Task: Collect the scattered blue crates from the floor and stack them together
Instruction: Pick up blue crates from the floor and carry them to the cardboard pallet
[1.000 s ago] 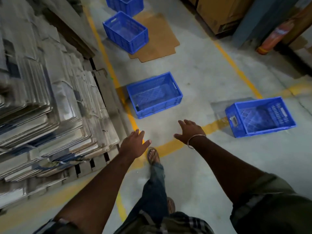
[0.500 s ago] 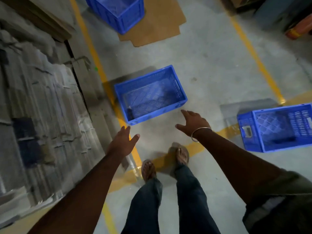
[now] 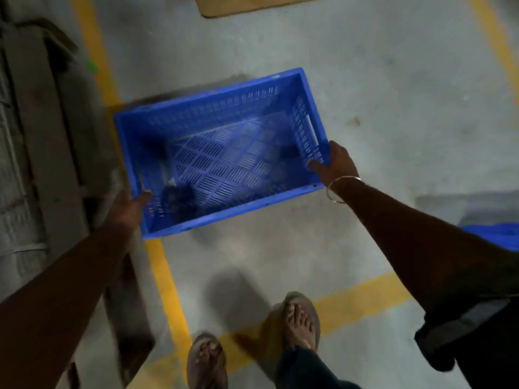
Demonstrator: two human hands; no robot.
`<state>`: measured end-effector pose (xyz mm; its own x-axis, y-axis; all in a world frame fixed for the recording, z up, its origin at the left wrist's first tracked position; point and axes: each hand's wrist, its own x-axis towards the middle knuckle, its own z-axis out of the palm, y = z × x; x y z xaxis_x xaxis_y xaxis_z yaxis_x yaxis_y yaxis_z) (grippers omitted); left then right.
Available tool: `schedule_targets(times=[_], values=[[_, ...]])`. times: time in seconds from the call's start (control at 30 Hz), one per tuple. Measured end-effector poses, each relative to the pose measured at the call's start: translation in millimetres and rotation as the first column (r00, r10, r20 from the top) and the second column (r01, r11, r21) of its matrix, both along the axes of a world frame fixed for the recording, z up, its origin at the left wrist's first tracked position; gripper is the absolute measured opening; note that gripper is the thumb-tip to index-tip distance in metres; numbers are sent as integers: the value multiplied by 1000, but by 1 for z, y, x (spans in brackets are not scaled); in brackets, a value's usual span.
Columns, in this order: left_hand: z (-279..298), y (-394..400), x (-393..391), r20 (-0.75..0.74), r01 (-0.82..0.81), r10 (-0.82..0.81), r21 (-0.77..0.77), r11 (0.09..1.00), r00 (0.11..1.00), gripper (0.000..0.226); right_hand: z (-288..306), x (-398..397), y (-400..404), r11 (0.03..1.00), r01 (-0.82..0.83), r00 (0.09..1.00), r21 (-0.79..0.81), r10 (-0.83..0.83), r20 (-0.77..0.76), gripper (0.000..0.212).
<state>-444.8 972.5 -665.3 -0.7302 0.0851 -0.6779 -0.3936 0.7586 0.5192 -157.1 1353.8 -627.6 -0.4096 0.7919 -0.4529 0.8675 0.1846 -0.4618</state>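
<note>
Two hands grip one blue crate by its short ends. The left hand is curled over the near corner of the crate's left end wall, its thumb hooked inside the rim against the slotted wall. The right hand clasps the near corner of the right end wall the same way, thumb inside and fingers wrapped down the outside (those fingers are hidden behind the wall); a thin metal bangle circles that wrist. Whether the crate rests on the concrete floor or is already raised off it I cannot tell; it lies across the yellow floor line, which runs along the floor's left side beside a stack of flattened cardboard on a wooden pallet. Something small and dark sits in the crate's near left corner, too blurred to name. A second blue crate shows only as a sliver at the right edge, behind the right forearm. Sandalled feet stand near the bottom edge, close to where a second yellow line branches off to the right
</note>
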Motion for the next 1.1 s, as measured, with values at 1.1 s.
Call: schedule_targets(times=[1.1], values=[[237, -61, 132, -272, -15, -8, -83, 996, 962, 34, 252, 114, -58, 985, 39, 982, 169, -69, 177, 27]])
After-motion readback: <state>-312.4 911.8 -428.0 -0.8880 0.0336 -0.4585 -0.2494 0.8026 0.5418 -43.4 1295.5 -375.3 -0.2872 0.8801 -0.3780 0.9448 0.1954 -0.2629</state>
